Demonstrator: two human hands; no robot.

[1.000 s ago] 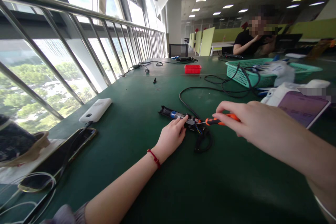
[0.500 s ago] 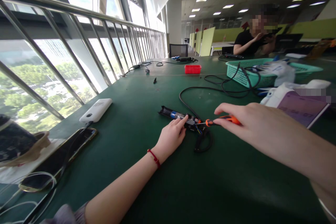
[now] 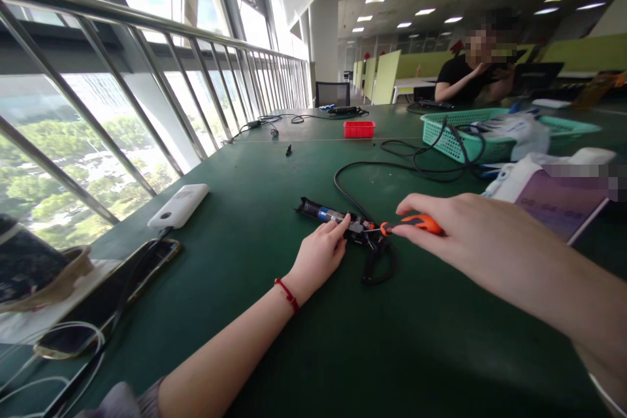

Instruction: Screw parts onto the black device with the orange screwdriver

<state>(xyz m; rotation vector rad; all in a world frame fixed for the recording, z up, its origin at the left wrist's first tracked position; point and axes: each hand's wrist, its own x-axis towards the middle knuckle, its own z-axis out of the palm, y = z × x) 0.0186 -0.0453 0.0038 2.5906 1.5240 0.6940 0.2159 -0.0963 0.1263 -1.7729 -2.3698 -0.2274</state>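
An opened black corded device (image 3: 333,216) lies on the green table, showing a blue and silver cylinder, coloured wires and a black trigger-like loop at its right end. My left hand (image 3: 321,249) holds it down, index finger stretched over its middle and the other fingers curled against its near side. In my right hand (image 3: 441,222) is an orange and black screwdriver (image 3: 414,225), pinched by the handle between thumb and fingers. Its thin shaft points left, with the tip among the wires at the device's right end; exactly what the tip touches is too small to tell.
A black cord runs from the device toward a green basket (image 3: 445,144) at the right. Behind stands a red tray (image 3: 359,129). A white power bank (image 3: 179,206) and a phone (image 3: 108,300) lie left, a purple-fronted box (image 3: 553,199) right. Across the table sits a person (image 3: 470,72).
My right hand and the screwdriver have shifted slightly left, toward the device. The left hand and the device look unmoved.
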